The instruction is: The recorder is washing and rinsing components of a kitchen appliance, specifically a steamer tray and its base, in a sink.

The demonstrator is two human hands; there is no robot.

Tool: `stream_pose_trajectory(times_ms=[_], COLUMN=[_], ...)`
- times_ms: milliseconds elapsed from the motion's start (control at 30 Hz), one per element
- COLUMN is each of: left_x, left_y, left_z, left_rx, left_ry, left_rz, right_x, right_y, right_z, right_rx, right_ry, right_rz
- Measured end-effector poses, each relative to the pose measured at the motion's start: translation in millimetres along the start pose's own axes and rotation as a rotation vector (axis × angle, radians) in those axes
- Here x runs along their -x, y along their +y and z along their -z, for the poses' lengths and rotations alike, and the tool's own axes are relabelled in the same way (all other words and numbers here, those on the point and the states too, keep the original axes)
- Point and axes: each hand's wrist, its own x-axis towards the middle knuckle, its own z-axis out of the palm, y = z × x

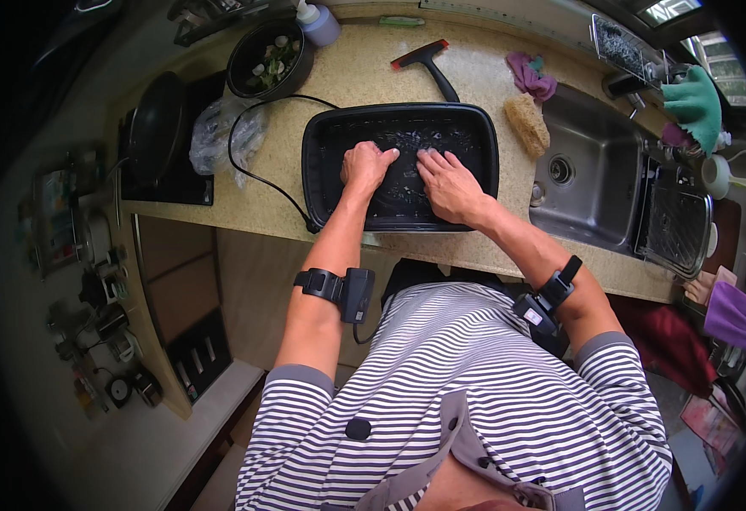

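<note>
A deep rectangular black pan (pixel 401 220) sits on the speckled counter in front of me. Its inside is wet, with shiny water across the bottom. My left hand (pixel 366 168) is inside the pan on the left, its fingers curled down and mostly hidden, the thumb pointing right. In the right half, my right hand (pixel 451 186) lies palm down with fingers stretched toward the pan's middle; nothing shows in its grasp. A black power cord (pixel 248 167) loops along the left side and ends at the pan's near left corner. Behind the pan lies a squeegee (pixel 433 67) with a red-edged blade.
Right of the pan are a loofah sponge (pixel 527 125), a purple cloth (pixel 531 75) and a steel sink (pixel 593 191). To the left stand a black bowl of vegetable scraps (pixel 235 61), a crumpled plastic bag (pixel 226 137) and a frying pan (pixel 158 128). A pump bottle (pixel 319 25) stands at the back.
</note>
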Motion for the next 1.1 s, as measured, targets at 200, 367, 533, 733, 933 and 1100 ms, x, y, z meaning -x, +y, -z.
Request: stream_pose_trajectory(times_ms=[200,367,533,733,933,1100], left_x=[5,4,3,4,9,-9], left_y=[-5,5,-6,2,4,-24], left_z=[-4,-1,-4,-3,-6,-9], left_rx=[-0.009,-0.027,-0.027,-0.059,-0.080,0.018], left_ry=[0.008,-0.011,0.030,-0.013,0.006,-0.141], left_rz=[-0.001,-0.024,-0.039,-0.024,-0.025,-0.021], right_x=[5,4,22,-10,23,-13], right_y=[0,1,-2,-6,-10,-10], right_z=[4,-5,-2,-4,-6,-4], right_rx=[0.005,-0.134,-0.125,-0.142,-0.101,-0.117], right_ry=[-0.104,-0.024,-0.229,0.009,-0.152,-0.056], right_rz=[0.019,-0.012,0.076,0.053,0.071,0.039])
